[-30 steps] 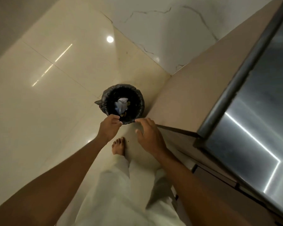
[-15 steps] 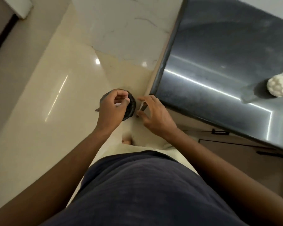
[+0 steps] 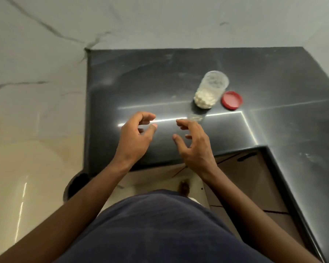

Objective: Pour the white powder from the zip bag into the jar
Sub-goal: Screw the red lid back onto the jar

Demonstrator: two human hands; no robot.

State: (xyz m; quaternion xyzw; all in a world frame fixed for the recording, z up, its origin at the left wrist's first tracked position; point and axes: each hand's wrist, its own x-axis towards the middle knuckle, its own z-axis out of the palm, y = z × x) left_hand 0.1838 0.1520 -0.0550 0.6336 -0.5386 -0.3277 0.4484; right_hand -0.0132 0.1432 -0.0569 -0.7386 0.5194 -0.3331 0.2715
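dark shiny counter (image 3: pixel 160 76) fills the top half of the view, w/ a pale marble wall (image 3: pixel 46 54) behind it & to the left. a bright line of light shines across the counter top.

the jar (image 3: pixel 211 90) stands upright on the counter, up & to the right of both hands. it's clear, its top is open, & white stuff sits in the bottom part. the red lid (image 3: pixel 232 100) lies flat on the counter just beside the jar on its right. can't tell if they touch.

left hand (image 3: pixel 135 137) hangs over the counter near its front edge, fingers curled, thumb & fingers apart, holding nothing. right hand (image 3: pixel 195 143) is next to it, a gap between the 2, fingers spread & a bit bent, also holding nothing. its fingertips point toward the jar but are apart from it.

no zip bag shows on the counter or in either hand.

down low u see the person's dark blue shirt (image 3: pixel 160 230) & 2 bare arms. a black bin (image 3: pixel 75 185) sits on the shiny cream floor (image 3: pixel 17 177) by the counter's left corner, partly hid by the left arm. a bare foot (image 3: pixel 184 187) pokes out below the counter edge. brown cupboard doors (image 3: pixel 251 179) are under the counter on the right.
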